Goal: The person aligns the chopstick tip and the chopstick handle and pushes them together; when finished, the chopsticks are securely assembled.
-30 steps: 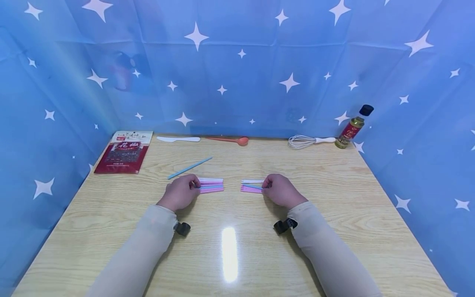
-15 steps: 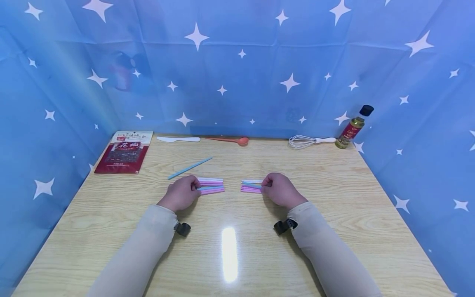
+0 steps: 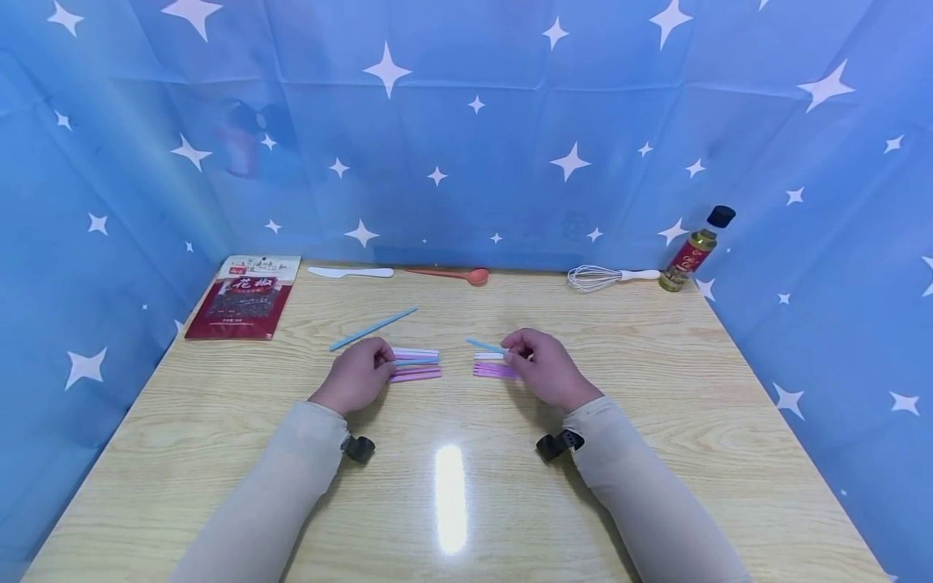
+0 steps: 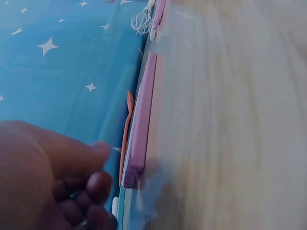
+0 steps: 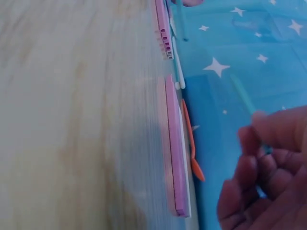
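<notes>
The right hand angles inward, fingers pinching a slim, straight light-blue stick; the left hand, fingers curled, pinches another light-blue stick among pink and white sticks.

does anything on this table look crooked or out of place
Yes: one blue stick lies alone at a slant behind the left pile, whose sticks run nearly straight from side to side. I see no spill or damage.

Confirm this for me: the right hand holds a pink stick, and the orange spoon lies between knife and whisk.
Wrong colour: the head view shows the right hand holding a blue stick. The orange spoon does lie between knife and whisk.
</notes>
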`<state>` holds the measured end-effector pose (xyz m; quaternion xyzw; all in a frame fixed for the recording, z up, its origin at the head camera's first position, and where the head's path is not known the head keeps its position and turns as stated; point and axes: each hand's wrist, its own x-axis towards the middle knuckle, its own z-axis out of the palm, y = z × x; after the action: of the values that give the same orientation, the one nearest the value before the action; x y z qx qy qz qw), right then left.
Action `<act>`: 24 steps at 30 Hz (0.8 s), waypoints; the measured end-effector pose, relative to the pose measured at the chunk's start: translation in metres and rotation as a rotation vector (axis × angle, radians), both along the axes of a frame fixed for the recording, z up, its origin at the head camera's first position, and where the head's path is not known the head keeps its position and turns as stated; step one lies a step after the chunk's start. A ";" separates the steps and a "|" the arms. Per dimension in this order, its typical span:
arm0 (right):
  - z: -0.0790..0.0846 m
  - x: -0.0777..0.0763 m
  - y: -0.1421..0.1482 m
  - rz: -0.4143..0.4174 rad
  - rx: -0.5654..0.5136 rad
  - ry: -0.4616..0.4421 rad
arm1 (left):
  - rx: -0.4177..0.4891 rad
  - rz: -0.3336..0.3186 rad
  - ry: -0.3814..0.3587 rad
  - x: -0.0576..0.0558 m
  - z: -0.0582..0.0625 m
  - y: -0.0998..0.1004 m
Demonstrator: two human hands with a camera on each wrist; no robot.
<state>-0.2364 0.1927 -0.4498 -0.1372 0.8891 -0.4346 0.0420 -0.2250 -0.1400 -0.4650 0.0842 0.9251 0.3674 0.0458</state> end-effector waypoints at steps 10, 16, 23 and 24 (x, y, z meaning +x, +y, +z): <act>0.003 0.002 -0.001 0.048 -0.082 0.064 | 0.210 -0.046 0.097 0.005 0.007 0.006; 0.005 0.004 -0.002 0.042 -0.085 0.068 | 0.243 -0.064 0.121 0.008 0.011 0.009; 0.003 0.005 -0.004 0.025 -0.085 0.082 | 0.248 -0.062 0.130 0.008 0.011 0.010; 0.003 0.005 -0.004 0.024 -0.087 0.083 | 0.251 -0.061 0.134 0.008 0.011 0.010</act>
<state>-0.2315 0.1888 -0.4471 -0.1675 0.8687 -0.4662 0.0041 -0.2170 -0.1300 -0.4536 0.1418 0.8699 0.4722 -0.0160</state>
